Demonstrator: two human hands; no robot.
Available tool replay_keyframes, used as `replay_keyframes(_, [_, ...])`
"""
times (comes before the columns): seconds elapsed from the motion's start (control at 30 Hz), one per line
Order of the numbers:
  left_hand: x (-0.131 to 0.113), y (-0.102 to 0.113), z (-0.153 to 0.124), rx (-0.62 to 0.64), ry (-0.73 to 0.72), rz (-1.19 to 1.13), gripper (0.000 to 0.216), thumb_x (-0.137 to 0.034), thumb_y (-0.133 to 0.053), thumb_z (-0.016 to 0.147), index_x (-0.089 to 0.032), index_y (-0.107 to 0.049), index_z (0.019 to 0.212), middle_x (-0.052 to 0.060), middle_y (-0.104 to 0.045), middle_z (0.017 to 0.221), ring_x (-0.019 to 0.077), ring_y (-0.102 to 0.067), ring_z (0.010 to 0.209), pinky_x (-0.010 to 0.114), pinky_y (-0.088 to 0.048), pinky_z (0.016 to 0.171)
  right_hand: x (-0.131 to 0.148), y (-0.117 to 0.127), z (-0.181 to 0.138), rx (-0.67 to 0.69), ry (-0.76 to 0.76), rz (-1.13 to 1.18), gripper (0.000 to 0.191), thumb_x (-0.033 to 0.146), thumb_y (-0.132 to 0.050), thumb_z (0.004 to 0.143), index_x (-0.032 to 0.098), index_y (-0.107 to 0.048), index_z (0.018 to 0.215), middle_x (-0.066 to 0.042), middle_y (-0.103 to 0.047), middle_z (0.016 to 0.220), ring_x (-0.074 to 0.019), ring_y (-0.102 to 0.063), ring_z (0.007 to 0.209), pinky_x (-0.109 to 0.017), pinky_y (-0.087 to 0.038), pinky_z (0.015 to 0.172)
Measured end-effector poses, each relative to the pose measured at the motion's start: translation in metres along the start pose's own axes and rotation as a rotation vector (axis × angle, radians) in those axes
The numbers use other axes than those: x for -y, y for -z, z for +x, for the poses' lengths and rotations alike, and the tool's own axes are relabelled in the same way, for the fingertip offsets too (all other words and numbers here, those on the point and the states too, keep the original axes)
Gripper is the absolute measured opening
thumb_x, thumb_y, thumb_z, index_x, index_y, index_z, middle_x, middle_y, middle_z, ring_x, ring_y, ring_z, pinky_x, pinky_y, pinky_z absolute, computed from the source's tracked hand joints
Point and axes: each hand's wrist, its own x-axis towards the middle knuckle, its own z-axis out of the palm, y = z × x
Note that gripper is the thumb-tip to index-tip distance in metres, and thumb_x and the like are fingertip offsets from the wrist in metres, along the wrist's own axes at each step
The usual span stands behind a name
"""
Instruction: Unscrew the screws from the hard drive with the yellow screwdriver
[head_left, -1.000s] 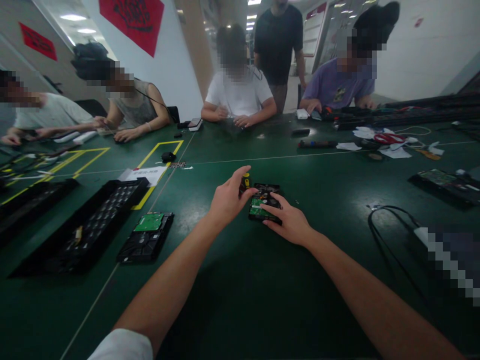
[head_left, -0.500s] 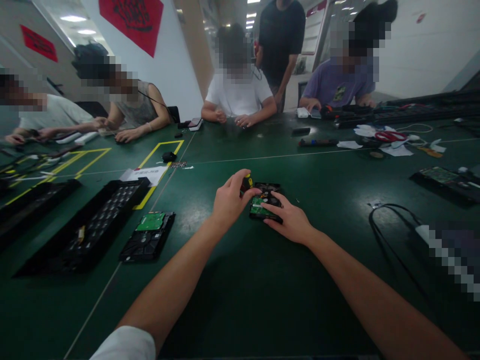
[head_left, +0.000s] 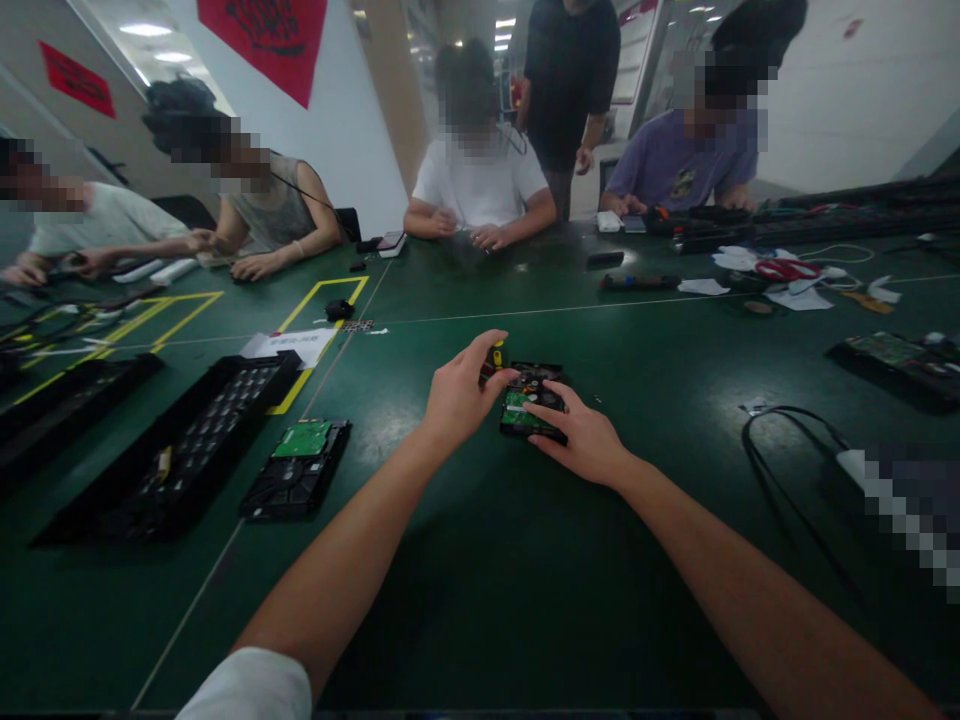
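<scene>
Left fingers point(head_left: 491, 339) curl around 1 yellow-and-black tool point(head_left: 498, 355), while spread right fingers point(head_left: 559, 391) rest on 1 hard drive point(head_left: 516, 411).

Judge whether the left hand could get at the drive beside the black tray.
Probably yes: nothing covers that drive, though the left hand may first need to release its yellow-and-black tool.

This appears to be an electronics workshop. The fingers point(head_left: 555, 414) are at a black rectangular drive with a green circuit board point(head_left: 516, 400) on a broad dark-green worktop point(head_left: 480, 590). Left of them lies a similar larger black drive point(head_left: 291, 484); far right beyond them, tangled red cables point(head_left: 787, 270). Opposite sits a person in a white T-shirt point(head_left: 474, 188).
</scene>
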Motion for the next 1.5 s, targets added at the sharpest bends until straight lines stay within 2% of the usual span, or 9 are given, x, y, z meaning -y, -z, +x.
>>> replay_keyframes(0.37, [0.000, 0.005, 0.000, 0.074, -0.035, -0.065, 0.051, -0.028, -0.066, 0.098, -0.028, -0.051, 0.147, 0.008, -0.075, 0.122, 0.0204, -0.075, 0.099, 0.035, -0.061, 0.091, -0.001, 0.001, 0.001, 0.023, -0.002, 0.003, 0.051, 0.052, -0.059, 0.100, 0.040, -0.056, 0.149, -0.005, -0.027, 0.169, -0.0352, -0.061, 0.128, -0.054, -0.060, 0.094])
replay_keyframes(0.57, [-0.002, 0.004, -0.001, 0.118, -0.032, -0.080, 0.057, -0.024, -0.062, 0.100, -0.030, -0.045, 0.155, 0.006, -0.075, 0.123, 0.0194, -0.076, 0.098, 0.035, -0.062, 0.090, -0.001, 0.001, 0.001, 0.027, 0.001, 0.011, 0.052, 0.052, -0.061, 0.099, 0.041, -0.057, 0.149, -0.005, -0.027, 0.169, -0.0349, -0.061, 0.130, -0.053, -0.060, 0.096])
replay_keyframes(0.73, [-0.001, -0.001, -0.003, 0.072, -0.078, -0.035, 0.053, -0.029, -0.066, 0.099, -0.029, -0.050, 0.149, 0.006, -0.072, 0.129, 0.0195, -0.074, 0.105, 0.034, -0.060, 0.095, -0.001, 0.003, 0.001, 0.013, 0.012, 0.024, 0.052, 0.054, -0.060, 0.098, 0.040, -0.059, 0.148, -0.006, -0.029, 0.169, -0.0350, -0.062, 0.128, -0.054, -0.059, 0.099])
replay_keyframes(0.93, [0.000, -0.007, -0.005, -0.028, -0.031, -0.011, 0.051, -0.034, -0.074, 0.094, -0.027, -0.054, 0.141, 0.004, -0.074, 0.116, 0.0149, -0.073, 0.085, 0.028, -0.060, 0.080, 0.001, 0.007, 0.002, 0.024, 0.016, 0.021, 0.048, 0.050, -0.054, 0.102, 0.039, -0.057, 0.149, -0.005, -0.029, 0.170, -0.0336, -0.064, 0.124, -0.050, -0.062, 0.091])
replay_keyframes(1.13, [0.001, -0.010, -0.006, -0.075, 0.002, -0.042, 0.049, -0.034, -0.079, 0.090, -0.026, -0.056, 0.132, 0.000, -0.072, 0.104, 0.0115, -0.069, 0.076, 0.023, -0.057, 0.070, 0.004, 0.009, 0.001, 0.015, 0.082, 0.028, 0.047, 0.044, -0.052, 0.104, 0.038, -0.056, 0.150, 0.000, -0.030, 0.171, -0.0317, -0.062, 0.128, -0.049, -0.062, 0.093])
replay_keyframes(1.33, [-0.001, -0.011, -0.008, -0.095, 0.022, -0.060, 0.047, -0.037, -0.081, 0.088, -0.025, -0.056, 0.127, -0.001, -0.071, 0.099, 0.0116, -0.069, 0.074, 0.023, -0.057, 0.069, 0.004, 0.011, 0.003, 0.052, 0.131, -0.026, 0.048, 0.042, -0.046, 0.106, 0.033, -0.053, 0.153, -0.001, -0.042, 0.166, -0.0306, -0.065, 0.121, -0.052, -0.059, 0.096])
replay_keyframes(1.5, [-0.001, -0.012, -0.007, -0.066, 0.013, -0.078, 0.047, -0.036, -0.079, 0.089, -0.026, -0.056, 0.128, 0.000, -0.072, 0.103, 0.0114, -0.068, 0.074, 0.024, -0.056, 0.071, 0.007, 0.015, 0.005, 0.101, 0.142, -0.056, 0.051, 0.041, -0.045, 0.107, 0.030, -0.050, 0.156, -0.002, -0.051, 0.161, -0.0264, -0.068, 0.104, -0.045, -0.059, 0.088])
